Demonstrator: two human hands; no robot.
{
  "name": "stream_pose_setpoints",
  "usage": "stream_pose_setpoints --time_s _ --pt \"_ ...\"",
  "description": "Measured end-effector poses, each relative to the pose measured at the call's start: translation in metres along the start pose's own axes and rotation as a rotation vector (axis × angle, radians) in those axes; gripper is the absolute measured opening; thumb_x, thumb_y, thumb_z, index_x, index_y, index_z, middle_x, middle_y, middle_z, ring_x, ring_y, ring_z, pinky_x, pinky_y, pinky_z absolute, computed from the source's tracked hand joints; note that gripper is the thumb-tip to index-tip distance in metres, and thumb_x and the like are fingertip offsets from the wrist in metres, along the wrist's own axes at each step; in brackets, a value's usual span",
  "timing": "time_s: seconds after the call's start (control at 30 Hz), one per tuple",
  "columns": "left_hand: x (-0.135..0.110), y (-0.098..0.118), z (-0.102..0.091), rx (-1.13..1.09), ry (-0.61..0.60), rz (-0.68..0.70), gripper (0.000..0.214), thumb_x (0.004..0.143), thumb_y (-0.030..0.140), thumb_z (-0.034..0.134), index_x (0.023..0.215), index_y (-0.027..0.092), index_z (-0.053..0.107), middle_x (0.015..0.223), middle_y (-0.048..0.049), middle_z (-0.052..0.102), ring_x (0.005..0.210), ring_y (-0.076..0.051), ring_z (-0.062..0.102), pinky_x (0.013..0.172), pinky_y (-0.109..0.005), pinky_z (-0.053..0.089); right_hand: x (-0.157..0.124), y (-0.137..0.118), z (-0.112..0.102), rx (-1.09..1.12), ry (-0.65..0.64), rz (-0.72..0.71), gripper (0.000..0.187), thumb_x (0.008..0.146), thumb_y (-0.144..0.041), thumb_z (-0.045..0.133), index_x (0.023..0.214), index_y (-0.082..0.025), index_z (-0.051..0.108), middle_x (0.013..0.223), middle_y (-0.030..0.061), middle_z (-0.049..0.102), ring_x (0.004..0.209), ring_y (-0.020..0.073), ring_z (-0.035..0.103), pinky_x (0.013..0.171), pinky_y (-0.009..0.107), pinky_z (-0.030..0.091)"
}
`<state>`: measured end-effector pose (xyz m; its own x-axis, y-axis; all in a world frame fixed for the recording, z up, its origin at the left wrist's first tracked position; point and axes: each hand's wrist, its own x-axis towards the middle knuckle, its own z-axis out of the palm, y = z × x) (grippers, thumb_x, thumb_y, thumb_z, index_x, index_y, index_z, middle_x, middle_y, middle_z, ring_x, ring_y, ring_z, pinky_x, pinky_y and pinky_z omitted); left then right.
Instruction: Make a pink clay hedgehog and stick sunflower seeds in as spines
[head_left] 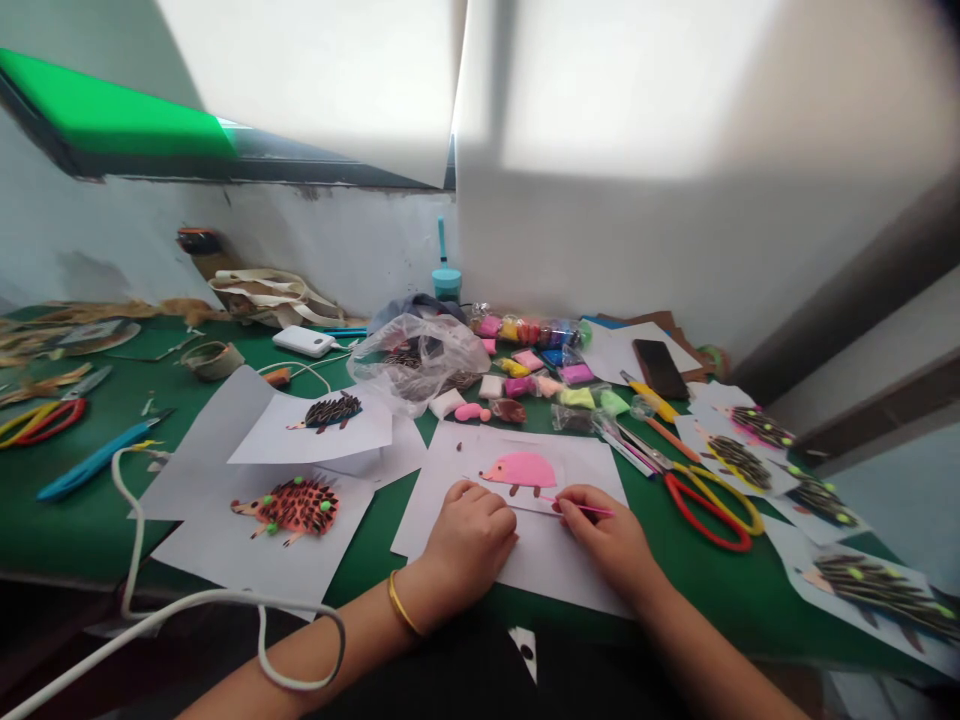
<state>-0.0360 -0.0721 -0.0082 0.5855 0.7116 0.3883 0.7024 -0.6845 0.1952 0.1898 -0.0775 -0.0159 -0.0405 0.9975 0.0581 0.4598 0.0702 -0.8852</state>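
Our right hand (604, 535) pinches a thin pink stick (585, 508), fingertips closed low on it, its tip just past them by the pink clay hedgehog (520, 470) on the white sheet (547, 575). Our left hand (471, 535), curled shut and empty-looking, pins that light, slippery sheet. The clay seems soft and easily dented.

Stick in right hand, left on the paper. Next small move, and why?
Probably ease the pink stick tip-first up to the pink hedgehog: the right hand holds it pointing at the belly, while the left hand pins the sheet.
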Motion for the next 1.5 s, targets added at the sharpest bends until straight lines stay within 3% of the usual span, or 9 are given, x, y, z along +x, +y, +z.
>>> stream_pose_setpoints --time_s 0.17,0.4,0.63,0.83,1.17,1.5 --pt "0.003 0.008 -0.002 -0.012 0.010 0.074 0.011 0.090 0.031 0.060 0.089 0.021 0.063 0.091 -0.0045 0.066 0.093 -0.022 0.058 0.090 -0.042 0.039 0.001 0.001 -0.001 -0.051 0.041 -0.051 0.031 0.090 -0.047 0.053 0.088 -0.021 0.069 0.090 0.0057 0.072 0.087 0.0235 0.065 0.079 0.034 0.050" --pt "0.009 0.017 0.013 0.068 -0.001 0.086 0.028 0.090 0.040 0.061 0.105 0.017 0.062 0.103 -0.0075 0.066 0.100 -0.025 0.057 0.095 -0.044 0.037 0.005 0.007 -0.001 -0.137 0.077 -0.141 0.025 0.090 -0.041 0.054 0.085 -0.021 0.069 0.090 0.0053 0.070 0.089 0.0232 0.064 0.083 0.036 0.049" --pt "0.008 0.017 0.014 0.053 0.012 0.112 0.020 0.091 0.038 0.060 0.093 0.019 0.061 0.095 -0.0036 0.065 0.093 -0.022 0.057 0.097 -0.043 0.034 0.007 0.009 0.001 -0.146 0.049 -0.158 0.023 0.090 -0.038 0.053 0.088 -0.021 0.069 0.091 0.0047 0.070 0.091 0.0225 0.064 0.084 0.036 0.048" --pt "0.009 0.014 0.018 0.066 0.040 0.128 0.014 0.090 0.026 0.060 0.078 0.020 0.056 0.084 -0.0006 0.063 0.084 -0.018 0.054 0.088 -0.040 0.035 0.007 0.007 0.002 -0.163 0.045 -0.168 0.024 0.091 -0.037 0.052 0.086 -0.021 0.070 0.090 0.0051 0.071 0.089 0.0225 0.064 0.082 0.036 0.049" --pt "0.009 0.013 0.020 0.046 0.006 0.082 0.007 0.088 0.017 0.056 0.083 0.021 0.057 0.085 -0.0001 0.062 0.085 -0.019 0.053 0.088 -0.039 0.035 0.007 0.011 0.003 -0.162 0.081 -0.184 0.020 0.089 -0.035 0.055 0.088 -0.023 0.070 0.092 0.0038 0.072 0.091 0.0223 0.065 0.084 0.034 0.049" --pt "0.011 0.017 0.011 0.008 -0.014 0.074 0.012 0.091 0.032 0.057 0.088 0.021 0.061 0.096 -0.0024 0.064 0.097 -0.021 0.054 0.093 -0.043 0.033 0.006 0.013 0.004 -0.182 0.075 -0.186 0.019 0.089 -0.034 0.054 0.089 -0.023 0.069 0.092 0.0041 0.071 0.091 0.0226 0.065 0.084 0.035 0.049"
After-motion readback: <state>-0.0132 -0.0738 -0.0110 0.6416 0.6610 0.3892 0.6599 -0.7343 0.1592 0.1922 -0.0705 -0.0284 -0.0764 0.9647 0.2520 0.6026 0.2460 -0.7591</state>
